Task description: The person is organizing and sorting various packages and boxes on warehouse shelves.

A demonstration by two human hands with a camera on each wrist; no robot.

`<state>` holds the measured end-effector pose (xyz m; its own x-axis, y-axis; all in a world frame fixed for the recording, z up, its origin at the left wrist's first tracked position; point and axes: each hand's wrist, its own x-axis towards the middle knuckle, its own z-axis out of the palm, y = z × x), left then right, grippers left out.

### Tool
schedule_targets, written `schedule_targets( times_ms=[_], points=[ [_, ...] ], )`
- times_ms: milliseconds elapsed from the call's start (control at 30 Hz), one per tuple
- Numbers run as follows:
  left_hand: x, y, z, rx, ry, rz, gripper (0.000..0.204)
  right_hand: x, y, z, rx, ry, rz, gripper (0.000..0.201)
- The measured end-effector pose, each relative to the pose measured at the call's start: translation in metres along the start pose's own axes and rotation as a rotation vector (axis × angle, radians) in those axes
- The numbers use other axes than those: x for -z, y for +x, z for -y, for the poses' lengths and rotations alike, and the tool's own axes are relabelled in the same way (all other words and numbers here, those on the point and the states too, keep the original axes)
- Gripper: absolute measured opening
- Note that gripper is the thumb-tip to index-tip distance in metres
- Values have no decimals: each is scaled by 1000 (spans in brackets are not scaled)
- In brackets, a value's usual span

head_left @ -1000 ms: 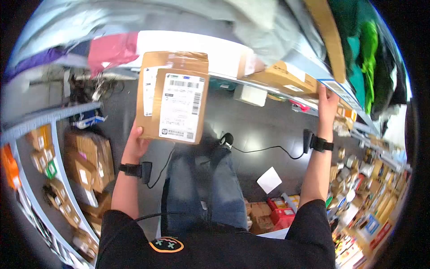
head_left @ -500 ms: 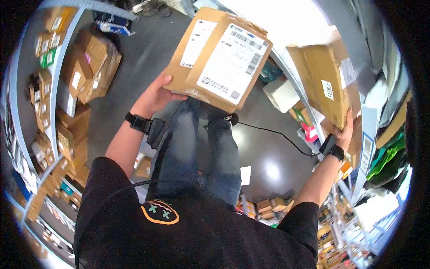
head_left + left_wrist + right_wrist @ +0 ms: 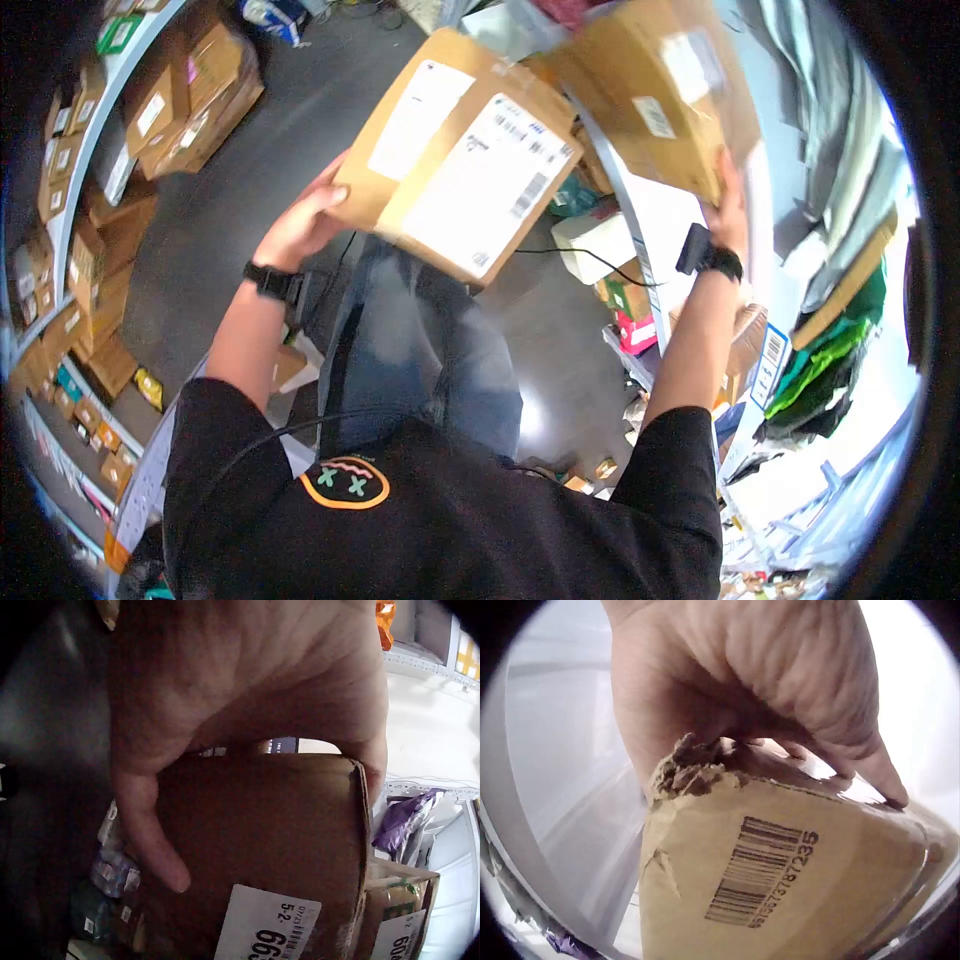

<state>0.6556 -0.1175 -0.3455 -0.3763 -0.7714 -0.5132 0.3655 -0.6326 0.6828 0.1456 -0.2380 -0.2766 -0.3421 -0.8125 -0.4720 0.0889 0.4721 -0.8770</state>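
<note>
My left hand (image 3: 300, 222) grips a brown cardboard box (image 3: 425, 165) by its near left corner, thumb on the face that carries two white labels. In the left wrist view the thumb lies along one side of this box (image 3: 255, 817), above a sticker. The right hand (image 3: 730, 205) holds a second cardboard box (image 3: 625, 75) by its near end, tilted over the shelf edge. This one overlaps the far corner of the first box. A torn corner and a printed barcode show on the second box (image 3: 840, 877) in the right wrist view, with fingers reaching over its edge.
On the right runs a pale shelf (image 3: 665, 195) with grey plastic bags (image 3: 835, 130) and a bright green bag (image 3: 835, 355). A white foam box (image 3: 590, 245) sits beneath it. Large cartons (image 3: 190, 105) and a loaded rack stand at left. A cable crosses the dark floor.
The view has turned right. My right hand was at the shelf's row of boxes; it now holds the second box, which has swung left toward the first. The left hand keeps its box.
</note>
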Motion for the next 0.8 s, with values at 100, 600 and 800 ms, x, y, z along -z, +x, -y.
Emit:
schedule_targets(
  times_ms=[100, 600, 800],
  points=[
    [0, -12, 1, 13, 19, -12, 93, -32, 9, 2, 56, 95, 99, 52],
    [-177, 72, 77, 286, 37, 449, 91, 27, -277, -147, -231, 511, -149, 79],
    [-274, 170, 91, 231, 248, 567, 82, 100, -196, -119, 193, 564, -230, 70]
  ],
)
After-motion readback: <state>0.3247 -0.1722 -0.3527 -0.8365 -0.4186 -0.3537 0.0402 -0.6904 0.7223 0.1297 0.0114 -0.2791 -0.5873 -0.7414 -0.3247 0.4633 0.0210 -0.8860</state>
